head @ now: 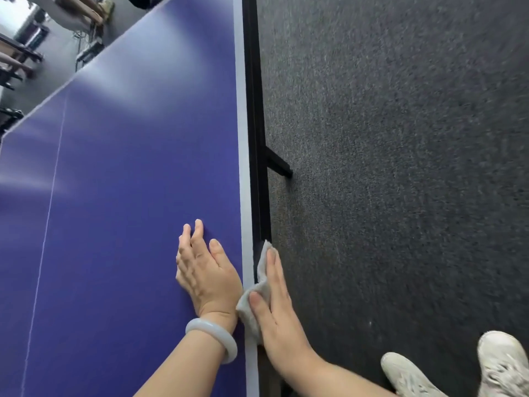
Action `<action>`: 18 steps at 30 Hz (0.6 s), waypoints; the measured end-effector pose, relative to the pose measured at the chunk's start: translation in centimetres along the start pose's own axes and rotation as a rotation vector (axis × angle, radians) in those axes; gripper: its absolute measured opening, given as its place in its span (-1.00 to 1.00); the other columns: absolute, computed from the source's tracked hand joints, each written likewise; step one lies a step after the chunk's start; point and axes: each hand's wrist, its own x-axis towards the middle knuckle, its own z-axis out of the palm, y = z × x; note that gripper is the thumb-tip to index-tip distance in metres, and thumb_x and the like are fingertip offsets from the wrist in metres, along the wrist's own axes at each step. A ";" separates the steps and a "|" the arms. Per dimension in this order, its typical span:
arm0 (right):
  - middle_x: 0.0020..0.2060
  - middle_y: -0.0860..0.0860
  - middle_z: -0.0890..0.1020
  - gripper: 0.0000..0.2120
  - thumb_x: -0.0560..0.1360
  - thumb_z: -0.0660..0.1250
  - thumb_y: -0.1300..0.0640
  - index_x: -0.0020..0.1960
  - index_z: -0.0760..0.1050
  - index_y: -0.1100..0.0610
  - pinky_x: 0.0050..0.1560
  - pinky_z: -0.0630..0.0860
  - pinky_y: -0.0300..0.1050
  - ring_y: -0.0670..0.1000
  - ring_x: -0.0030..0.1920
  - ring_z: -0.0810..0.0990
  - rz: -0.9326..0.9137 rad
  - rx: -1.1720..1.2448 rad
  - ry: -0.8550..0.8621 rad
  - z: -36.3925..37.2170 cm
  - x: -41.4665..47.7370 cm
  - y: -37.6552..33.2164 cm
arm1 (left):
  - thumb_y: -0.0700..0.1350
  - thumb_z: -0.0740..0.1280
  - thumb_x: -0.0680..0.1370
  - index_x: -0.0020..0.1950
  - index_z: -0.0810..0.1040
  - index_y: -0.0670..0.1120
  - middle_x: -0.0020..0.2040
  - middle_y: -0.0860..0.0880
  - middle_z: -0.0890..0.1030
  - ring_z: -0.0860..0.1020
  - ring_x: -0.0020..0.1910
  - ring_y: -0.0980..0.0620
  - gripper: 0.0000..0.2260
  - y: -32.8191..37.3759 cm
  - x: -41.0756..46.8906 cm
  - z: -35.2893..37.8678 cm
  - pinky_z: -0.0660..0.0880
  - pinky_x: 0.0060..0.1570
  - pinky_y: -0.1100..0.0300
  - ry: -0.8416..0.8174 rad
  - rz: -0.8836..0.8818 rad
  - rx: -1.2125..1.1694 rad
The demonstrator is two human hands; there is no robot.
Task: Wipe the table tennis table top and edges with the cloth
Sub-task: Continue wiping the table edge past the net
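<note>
The blue table tennis table top (120,173) fills the left half of the head view, with a white border line and a black side edge (256,138) running up the middle. My left hand (204,270) rests flat on the top near that border, fingers straight, a pale bangle on the wrist. My right hand (276,305) presses a small white cloth (262,285) against the side edge with straight fingers, thumb on the cloth near the white line.
Dark grey carpet (400,167) covers the right side. A black table leg brace (279,163) sticks out from the edge. My white shoes (458,371) stand at the bottom right. Benches and other furniture (25,53) sit beyond the table's far left corner.
</note>
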 end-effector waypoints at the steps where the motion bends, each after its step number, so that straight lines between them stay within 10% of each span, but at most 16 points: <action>1: 0.56 -0.38 -0.18 -0.39 0.66 0.03 -0.19 0.57 -0.25 -0.23 0.57 -0.15 -0.09 -0.32 0.55 -0.20 0.011 -0.006 0.003 -0.3 1.2 -0.6 | -0.02 0.04 0.68 0.55 0.25 0.06 0.58 0.05 0.17 0.14 0.54 -0.01 -0.58 0.0 0.0 -0.1 0.07 0.47 -0.13 -0.002 0.002 0.008; 12: 0.61 -0.16 0.03 -0.38 0.68 0.03 -0.15 0.64 -0.12 -0.04 0.60 -0.03 -0.03 -0.22 0.58 -0.02 0.055 -0.058 0.238 -0.9 12.0 -5.9 | 0.01 -0.03 0.65 0.58 0.17 0.05 0.60 0.04 0.11 0.07 0.57 0.00 -0.54 0.2 0.0 -0.2 0.04 0.52 -0.13 -0.038 0.023 0.037; 18: 0.46 -0.29 0.06 -0.29 0.57 0.03 -0.28 0.61 -0.18 -0.15 0.17 0.00 -0.70 -0.67 0.25 0.00 0.166 -0.057 0.154 -0.3 7.5 -4.1 | 0.00 -0.01 0.64 0.59 0.16 0.00 0.61 -0.01 0.08 0.07 0.58 -0.05 -0.52 0.4 0.0 -0.5 0.02 0.53 -0.13 -0.076 0.038 0.057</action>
